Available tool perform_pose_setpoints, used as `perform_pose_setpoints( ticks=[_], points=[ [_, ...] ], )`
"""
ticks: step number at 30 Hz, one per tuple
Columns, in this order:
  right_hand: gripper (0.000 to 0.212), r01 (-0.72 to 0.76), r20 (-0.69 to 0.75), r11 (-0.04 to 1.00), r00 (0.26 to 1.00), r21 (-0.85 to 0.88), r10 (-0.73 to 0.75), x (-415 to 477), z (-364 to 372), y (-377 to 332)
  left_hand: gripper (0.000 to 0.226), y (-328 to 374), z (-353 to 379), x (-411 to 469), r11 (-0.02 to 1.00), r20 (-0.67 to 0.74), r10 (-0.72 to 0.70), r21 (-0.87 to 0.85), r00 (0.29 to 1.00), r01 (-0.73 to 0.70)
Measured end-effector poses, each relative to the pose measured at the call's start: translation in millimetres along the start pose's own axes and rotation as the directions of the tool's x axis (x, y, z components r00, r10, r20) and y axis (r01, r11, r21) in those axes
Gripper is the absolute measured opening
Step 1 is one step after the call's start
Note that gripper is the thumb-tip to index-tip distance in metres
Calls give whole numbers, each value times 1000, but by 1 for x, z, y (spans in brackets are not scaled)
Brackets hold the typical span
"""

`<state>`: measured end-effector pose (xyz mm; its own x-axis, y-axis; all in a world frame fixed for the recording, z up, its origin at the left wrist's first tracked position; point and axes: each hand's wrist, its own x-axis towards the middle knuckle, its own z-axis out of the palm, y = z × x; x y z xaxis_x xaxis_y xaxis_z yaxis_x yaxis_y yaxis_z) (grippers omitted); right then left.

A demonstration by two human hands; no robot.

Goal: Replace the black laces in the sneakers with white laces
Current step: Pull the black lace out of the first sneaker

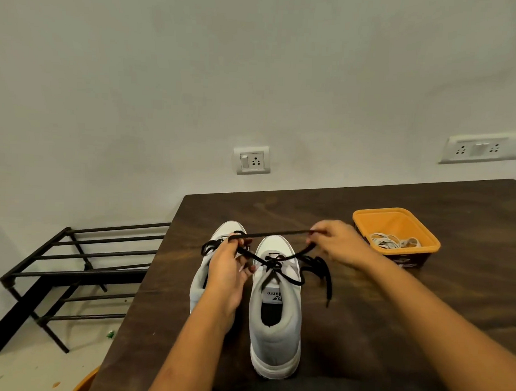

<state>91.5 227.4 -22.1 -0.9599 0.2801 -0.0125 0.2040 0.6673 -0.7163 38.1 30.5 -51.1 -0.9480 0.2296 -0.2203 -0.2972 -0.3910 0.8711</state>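
I judge early: left hand [228, 267], right hand [334, 244] pinch black lace [274, 233], unthreading right sneaker [275, 336]; white laces [392, 242] untouched in far-right tub [364, 218]

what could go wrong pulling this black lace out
1. The flat black lace is taut between the left hand and right hand but still crossed through the grey-white sneaker; a hard tug may drag or tip the shoe.
2. The right hand is close to the orange plastic tub of white laces and might bump it.
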Motion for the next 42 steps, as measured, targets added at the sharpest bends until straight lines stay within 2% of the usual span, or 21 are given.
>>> perform_pose_setpoints(
  ticks=[2,3,4,5,7,9,12,14,17,19,22,24,27,31,32,34,35,37,39,40,42],
  points=[
    [18,-62,-372,995,928,-72,31,4,-15,10,31,1,-2,-2,994,-29,-31,-108,999,28],
    [20,-79,-438,997,896,-9,68,5,-20,15,33,2,-1,-4,990,-42,-44,-133,998,38],
    [20,-84,-411,993,905,78,109,6,-23,19,31,3,0,-5,991,-60,-47,-126,997,39],
    [22,-109,-314,986,938,127,145,5,-21,21,26,2,-1,-4,997,-84,-37,-70,996,31],
    [37,-164,-67,984,983,71,169,2,-8,24,23,-5,-3,-3,995,-112,-18,97,994,29],
    [55,-144,89,990,986,3,143,-2,10,21,23,-16,-7,0,951,-109,14,309,994,20],
    [52,-9,142,996,990,94,-4,-12,27,1,15,-28,-12,-1,716,54,66,693,996,-85],
    [51,57,199,998,978,13,-59,-19,40,-12,27,-34,-14,-2,645,144,34,752,989,-132],
    [43,107,153,959,986,-262,-68,-26,64,-16,42,-36,-18,-7,707,187,0,695,982,-132],
    [35,81,88,968,994,-238,-61,-25,68,-14,55,-37,-22,-8,734,184,9,666,983,-131],
    [22,39,24,978,999,-204,-35,-22,60,-10,48,-36,-26,-3,763,-12,-10,647,1000,16],
    [16,39,-4,969,999,-242,-41,-24,56,-8,33,-33,-29,-1,721,-121,19,689,992,70],
    [11,53,-22,941,998,-336,-64,-28,52,-7,30,-35,-36,5,460,-50,206,887,977,-51],
    [9,75,-76,900,990,-429,-118,-34,53,-8,33,-38,-21,-3,497,309,185,789,933,-360],
    [11,67,-95,896,988,-439,-120,-35,54,-8,32,-40,-19,-6,461,387,159,784,908,-416],
    [12,40,-132,898,985,-438,-108,-36,55,-9,35,-45,-18,-7,366,444,106,815,890,-450],
    [11,22,-152,902,984,-431,-96,-36,54,-9,38,-47,-20,-7,284,435,75,853,897,-437],
    [5,-18,-196,916,978,-401,-66,-34,52,-8,38,-45,-24,-8,4,340,-19,940,940,-340],
    [3,-39,-219,933,975,-357,-43,-31,50,-6,32,-39,-27,-12,-228,130,-104,962,986,-151],
    [2,-41,-220,940,975,-338,-37,-30,50,-5,30,-36,-28,-14,-281,31,-130,957,991,-67],
    [3,-36,-209,950,977,-310,-31,-30,53,-4,30,-31,-30,-16,-294,-54,-158,956,986,6]
  ],
)
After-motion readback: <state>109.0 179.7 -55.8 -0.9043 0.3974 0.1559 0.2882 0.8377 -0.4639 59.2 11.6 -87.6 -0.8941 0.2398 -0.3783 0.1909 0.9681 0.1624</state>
